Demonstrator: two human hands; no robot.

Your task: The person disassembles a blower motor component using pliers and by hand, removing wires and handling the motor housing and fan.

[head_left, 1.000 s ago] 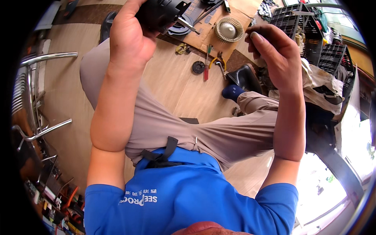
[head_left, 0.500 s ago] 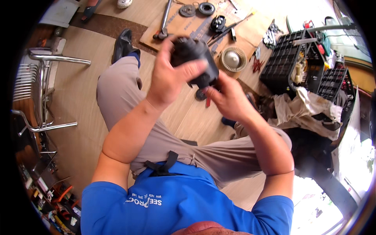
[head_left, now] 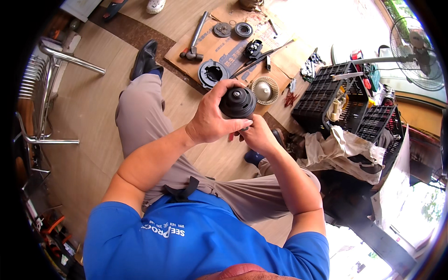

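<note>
A black, round, stepped motor (head_left: 238,103) with a small metal shaft tip in its middle is held up in front of me, its top facing up. My left hand (head_left: 208,116) is closed around its left side, fingers over the far edge and thumb along the near edge. At the near right side, my right hand (head_left: 259,136) grips its lower part; most of those fingers are hidden. Just beyond the motor lie a pale finned fan wheel (head_left: 264,90) and a black ring-shaped housing (head_left: 204,74), both apart from my hands.
A cardboard sheet (head_left: 226,51) on the floor carries a hammer (head_left: 192,54), a grey disc (head_left: 222,30), a black ring (head_left: 237,29) and several tools. Black crates (head_left: 322,88) and a crumpled cloth (head_left: 343,147) stand right, a metal chair (head_left: 70,58) left. Someone's white shoe (head_left: 155,5) shows at the far edge.
The motor has turned so its stepped, shafted end faces up, and both hands have come nearer to me. The ring-shaped housing, hidden before, now shows on the cardboard.
</note>
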